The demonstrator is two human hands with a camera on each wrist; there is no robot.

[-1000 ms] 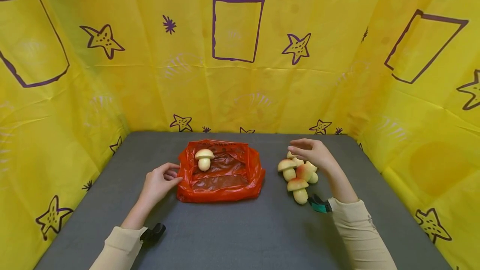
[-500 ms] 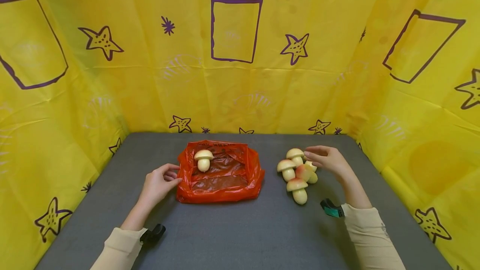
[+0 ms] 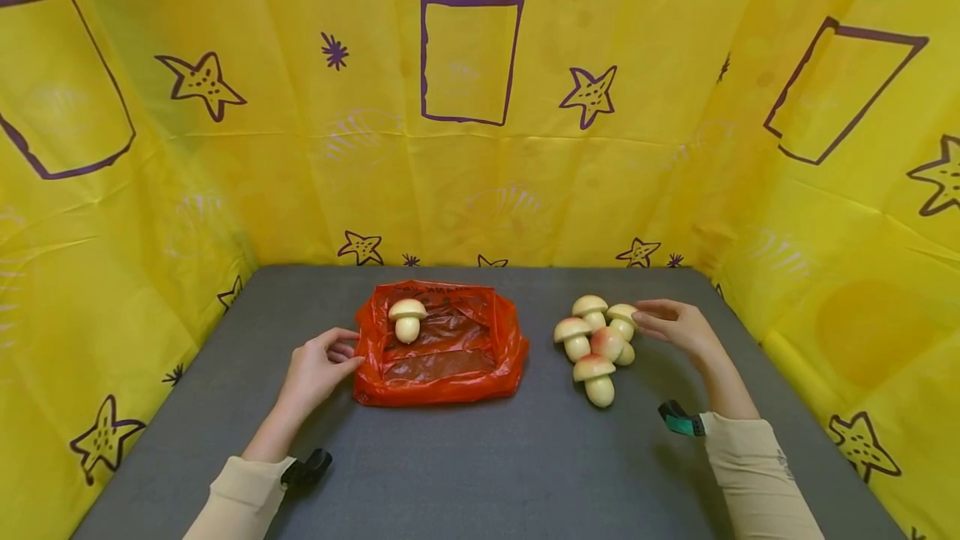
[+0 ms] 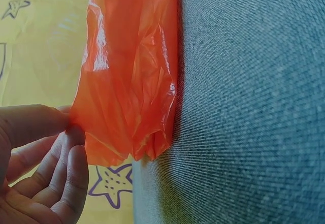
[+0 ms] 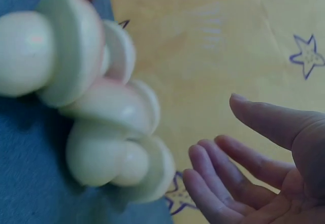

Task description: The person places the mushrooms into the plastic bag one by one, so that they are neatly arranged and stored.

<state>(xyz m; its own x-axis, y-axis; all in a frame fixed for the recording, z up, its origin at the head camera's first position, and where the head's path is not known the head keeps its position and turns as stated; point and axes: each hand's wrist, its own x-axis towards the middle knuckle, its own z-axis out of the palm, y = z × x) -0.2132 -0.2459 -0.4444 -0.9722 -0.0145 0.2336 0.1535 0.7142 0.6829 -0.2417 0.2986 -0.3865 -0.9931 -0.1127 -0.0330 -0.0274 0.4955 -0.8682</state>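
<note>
An orange plastic bag (image 3: 450, 367) lies spread open on the grey table, with one cream toy mushroom (image 3: 407, 320) inside near its back left corner. My left hand (image 3: 321, 365) is at the bag's left edge, and in the left wrist view its thumb and fingers (image 4: 71, 142) pinch the orange plastic (image 4: 132, 82). Several more toy mushrooms (image 3: 597, 340) lie in a heap to the right of the bag. My right hand (image 3: 675, 325) hovers just right of that heap, fingers relaxed and holding nothing. The right wrist view shows the heap (image 5: 86, 92) a little apart from the fingers (image 5: 223, 158).
The grey table (image 3: 480, 457) is walled on three sides by yellow cloth (image 3: 465, 148) printed with purple stars and rectangles. Black and green wrist straps sit on my cream sleeves. Bare table lies in front of the bag and mushrooms.
My right hand has slid from above the mushroom heap to its right side, uncovering the back mushrooms. The left hand and the bag have stayed put.
</note>
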